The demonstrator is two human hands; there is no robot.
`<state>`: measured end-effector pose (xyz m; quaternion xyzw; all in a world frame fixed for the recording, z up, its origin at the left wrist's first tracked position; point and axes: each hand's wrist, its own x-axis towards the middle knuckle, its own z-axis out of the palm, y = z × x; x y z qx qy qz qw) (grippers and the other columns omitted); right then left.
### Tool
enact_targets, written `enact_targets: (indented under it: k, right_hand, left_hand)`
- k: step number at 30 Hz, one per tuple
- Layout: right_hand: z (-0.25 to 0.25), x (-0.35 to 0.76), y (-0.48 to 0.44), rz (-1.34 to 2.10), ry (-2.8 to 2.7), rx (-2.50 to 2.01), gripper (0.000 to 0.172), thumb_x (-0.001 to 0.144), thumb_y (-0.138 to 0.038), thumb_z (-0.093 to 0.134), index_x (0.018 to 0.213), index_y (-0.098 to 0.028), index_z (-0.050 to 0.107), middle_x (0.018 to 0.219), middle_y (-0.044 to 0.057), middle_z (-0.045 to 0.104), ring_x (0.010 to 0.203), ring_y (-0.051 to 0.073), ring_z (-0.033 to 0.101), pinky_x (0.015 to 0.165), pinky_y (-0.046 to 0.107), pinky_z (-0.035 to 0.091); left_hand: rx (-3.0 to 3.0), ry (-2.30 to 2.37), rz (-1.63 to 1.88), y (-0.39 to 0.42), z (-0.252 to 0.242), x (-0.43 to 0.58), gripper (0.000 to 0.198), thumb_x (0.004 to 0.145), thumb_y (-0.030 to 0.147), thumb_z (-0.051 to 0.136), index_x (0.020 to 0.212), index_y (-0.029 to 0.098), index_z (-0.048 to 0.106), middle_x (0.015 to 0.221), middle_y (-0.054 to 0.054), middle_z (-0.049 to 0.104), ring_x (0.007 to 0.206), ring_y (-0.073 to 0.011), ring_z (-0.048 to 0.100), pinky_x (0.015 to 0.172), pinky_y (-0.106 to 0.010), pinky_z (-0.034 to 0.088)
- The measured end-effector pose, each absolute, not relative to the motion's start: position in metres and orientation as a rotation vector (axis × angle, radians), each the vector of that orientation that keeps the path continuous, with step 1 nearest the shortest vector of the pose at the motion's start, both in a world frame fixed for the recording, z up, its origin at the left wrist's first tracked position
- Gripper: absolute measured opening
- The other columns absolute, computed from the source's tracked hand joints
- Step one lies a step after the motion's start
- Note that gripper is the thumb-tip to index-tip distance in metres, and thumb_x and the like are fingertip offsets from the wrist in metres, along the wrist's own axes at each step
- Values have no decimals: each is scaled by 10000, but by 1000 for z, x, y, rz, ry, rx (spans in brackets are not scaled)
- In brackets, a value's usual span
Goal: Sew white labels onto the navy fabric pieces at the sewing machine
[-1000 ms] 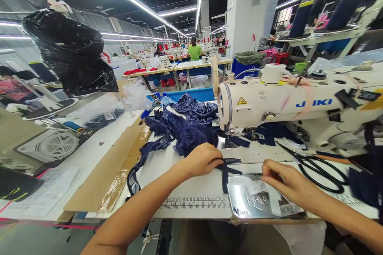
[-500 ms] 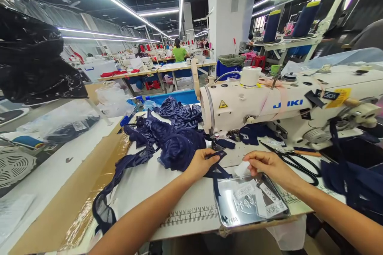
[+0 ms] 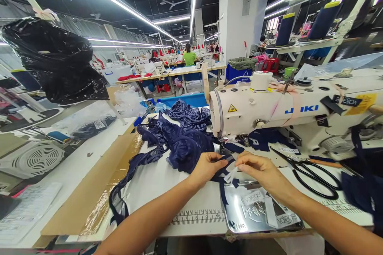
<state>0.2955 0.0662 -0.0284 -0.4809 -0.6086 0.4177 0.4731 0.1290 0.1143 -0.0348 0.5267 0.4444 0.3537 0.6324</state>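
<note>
My left hand (image 3: 207, 168) is closed in a pinch on the end of a navy lace bra (image 3: 187, 149), which lies bunched on the table to its left. Between thumb and fingertips my right hand (image 3: 261, 170) pinches a small white label (image 3: 231, 175), held close against the navy band by the left fingers. Whether label and band touch, I cannot tell. Just below the hands sits a shiny metal tray (image 3: 235, 218) with several printed labels (image 3: 285, 219) on it.
A white sewing machine (image 3: 248, 107) stands behind my hands, its needle area near the left fingertips. Black scissors (image 3: 318, 175) lie to the right. Cardboard (image 3: 101, 191) covers the table's left part, and a black plastic bag (image 3: 56, 63) hangs at upper left.
My right hand has brought the white label from above the tray over to the navy band at my left hand. The whole view has shifted, so things appear further right.
</note>
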Motion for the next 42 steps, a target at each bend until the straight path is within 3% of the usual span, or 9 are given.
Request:
enact_targets:
  k: [5,10,16,20,25,31,34,37,42]
  right_hand:
    - [-38,272,80,900,-1434,-1248,225,665,-379,547,769,-200,636,664,4,575,655,167,518,662,316,411]
    - [-42,268,87,798,-1483,-1179,185,681,-320,524,800,-198,596,622,-15,543,637,160,515,659,307,423]
    - [-44,271,88,753,-1482,-1226,219,693,-353,511,825,-196,588,642,-3,559,645,167,517,642,307,419]
    - [-44,276,92,900,-1440,-1231,255,720,-426,480,765,-195,577,616,-4,534,599,154,487,608,301,413]
    - [-38,277,97,1168,-1467,-1224,239,648,-417,568,584,-192,518,542,-42,445,536,114,411,552,266,364]
    - [-43,274,97,1143,-1438,-1203,253,640,-406,568,551,-188,475,518,-59,399,503,92,355,510,248,310]
    - [-46,276,94,1068,-1512,-1196,248,675,-396,534,554,-187,477,523,-50,431,512,100,397,525,250,337]
    - [-47,296,98,929,-1732,-1236,173,730,-339,506,688,-181,563,631,-9,569,609,136,520,565,254,394]
    - [-47,363,127,57,-2025,-1716,140,818,-222,460,860,-172,583,832,59,640,759,177,599,667,280,446]
  left_hand:
    - [1244,1013,792,106,-27,126,465,437,519,758,598,106,617,518,32,497,486,-67,382,502,-213,272]
    - [1327,945,786,102,-24,120,481,559,578,675,578,101,614,522,34,453,535,-72,340,540,-223,229]
    - [1231,991,842,103,-29,120,417,465,485,762,575,105,629,525,31,489,539,-77,363,556,-226,252]
    - [1167,996,834,105,-32,120,400,450,468,769,541,111,613,516,29,505,528,-78,381,557,-224,266]
    - [1201,1008,828,109,-34,120,390,466,468,766,540,113,622,504,33,497,522,-75,376,550,-221,273]
    - [1205,998,824,110,-33,123,355,470,421,770,611,116,658,572,16,557,562,-87,430,582,-219,317]
    - [1263,986,783,111,-32,120,312,513,394,748,627,118,659,596,14,563,575,-86,430,589,-216,314]
    - [1439,976,630,117,-27,107,266,586,376,699,627,119,643,567,19,534,528,-79,408,539,-215,290]
    - [2423,1082,702,139,-16,96,139,754,161,519,656,137,615,616,-5,538,574,-112,481,545,-227,333]
